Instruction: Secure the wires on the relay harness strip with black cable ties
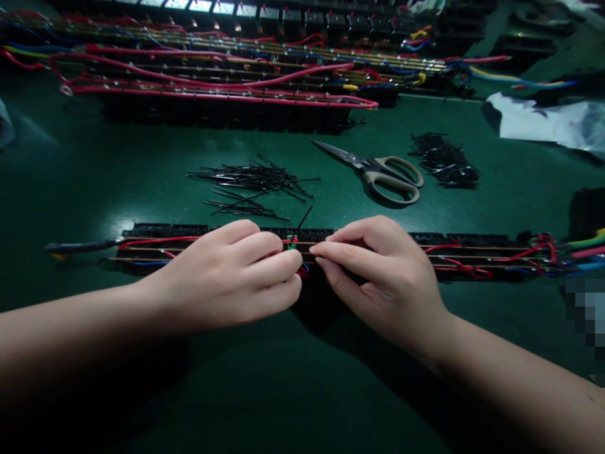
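A long black wired strip (486,255) lies crosswise before me, with brass-coloured rods and red and blue wires along it. My left hand (236,271) is closed over its middle, fingers curled; what they hold is hidden. Just right of those fingers a small green circuit board (292,242) shows. A black cable tie (305,217) sticks up from the strip there. My right hand (378,268) pinches with thumb and forefinger at the rods, close to my left fingertips. Whatever sits in that pinch is too small to make out.
Beyond the strip lie a loose pile of black cable ties (255,176), scissors (378,173) and a second bundle of ties (444,161). Further back are more wired strips (227,75) with thick red cables. White plastic bags (543,120) rest at the right on the green table (142,151).
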`<state>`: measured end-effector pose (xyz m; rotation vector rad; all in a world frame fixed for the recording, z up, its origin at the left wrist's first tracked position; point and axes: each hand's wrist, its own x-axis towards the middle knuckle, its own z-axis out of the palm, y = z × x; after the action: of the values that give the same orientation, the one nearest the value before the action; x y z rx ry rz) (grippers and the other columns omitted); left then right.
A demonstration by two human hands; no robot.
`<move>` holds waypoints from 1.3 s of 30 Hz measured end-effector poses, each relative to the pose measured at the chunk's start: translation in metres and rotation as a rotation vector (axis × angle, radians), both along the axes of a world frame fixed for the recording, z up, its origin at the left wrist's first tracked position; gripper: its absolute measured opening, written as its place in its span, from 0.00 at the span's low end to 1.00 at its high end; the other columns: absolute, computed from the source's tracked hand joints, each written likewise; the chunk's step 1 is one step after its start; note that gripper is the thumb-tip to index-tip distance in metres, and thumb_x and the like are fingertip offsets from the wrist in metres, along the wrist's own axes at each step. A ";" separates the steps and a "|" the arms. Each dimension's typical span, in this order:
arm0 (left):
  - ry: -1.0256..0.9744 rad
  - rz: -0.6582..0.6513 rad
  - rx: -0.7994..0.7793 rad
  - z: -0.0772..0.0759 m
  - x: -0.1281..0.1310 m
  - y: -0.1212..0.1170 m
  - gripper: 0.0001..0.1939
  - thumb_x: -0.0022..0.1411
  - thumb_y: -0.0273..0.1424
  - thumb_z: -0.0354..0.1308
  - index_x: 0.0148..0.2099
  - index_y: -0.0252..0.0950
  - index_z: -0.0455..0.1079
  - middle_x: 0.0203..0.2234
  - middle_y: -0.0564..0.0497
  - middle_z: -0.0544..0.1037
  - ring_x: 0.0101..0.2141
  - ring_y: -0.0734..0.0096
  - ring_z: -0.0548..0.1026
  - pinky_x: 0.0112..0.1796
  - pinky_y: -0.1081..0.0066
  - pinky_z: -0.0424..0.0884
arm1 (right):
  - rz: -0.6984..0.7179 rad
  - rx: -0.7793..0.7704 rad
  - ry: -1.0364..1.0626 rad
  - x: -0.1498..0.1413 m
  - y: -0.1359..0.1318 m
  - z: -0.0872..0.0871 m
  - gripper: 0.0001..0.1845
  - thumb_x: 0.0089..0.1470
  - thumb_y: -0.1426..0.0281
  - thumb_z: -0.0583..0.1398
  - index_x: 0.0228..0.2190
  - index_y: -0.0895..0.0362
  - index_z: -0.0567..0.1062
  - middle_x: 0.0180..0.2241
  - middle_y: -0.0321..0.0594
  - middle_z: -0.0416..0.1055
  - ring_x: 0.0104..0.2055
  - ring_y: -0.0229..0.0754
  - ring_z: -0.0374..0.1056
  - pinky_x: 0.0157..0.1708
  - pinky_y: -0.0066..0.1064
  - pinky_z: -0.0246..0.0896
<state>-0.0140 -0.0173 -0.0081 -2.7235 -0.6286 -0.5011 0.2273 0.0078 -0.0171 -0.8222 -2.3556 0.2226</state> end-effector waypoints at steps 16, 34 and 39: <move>0.035 -0.038 -0.021 0.002 0.001 -0.004 0.08 0.70 0.21 0.56 0.45 0.37 0.75 0.37 0.52 0.80 0.33 0.67 0.74 0.31 0.63 0.69 | -0.033 -0.018 -0.036 -0.003 -0.010 0.005 0.11 0.64 0.72 0.60 0.36 0.56 0.84 0.29 0.43 0.73 0.32 0.42 0.67 0.32 0.35 0.62; 0.055 -0.013 -0.069 -0.004 0.001 -0.005 0.10 0.72 0.22 0.51 0.49 0.37 0.71 0.40 0.49 0.78 0.35 0.63 0.70 0.34 0.61 0.65 | -0.011 -0.010 -0.017 -0.004 -0.008 0.004 0.11 0.63 0.75 0.61 0.35 0.60 0.86 0.29 0.45 0.72 0.32 0.45 0.67 0.31 0.37 0.60; 0.045 -0.004 -0.075 -0.003 0.001 -0.007 0.10 0.71 0.21 0.51 0.49 0.37 0.70 0.40 0.49 0.78 0.36 0.62 0.71 0.34 0.61 0.66 | -0.006 -0.016 -0.012 -0.004 -0.009 0.003 0.11 0.63 0.74 0.61 0.36 0.60 0.85 0.29 0.45 0.72 0.32 0.45 0.67 0.32 0.37 0.61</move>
<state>-0.0129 -0.0242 -0.0115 -2.7982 -0.6424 -0.4240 0.2230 -0.0008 -0.0140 -0.8397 -2.3656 0.2345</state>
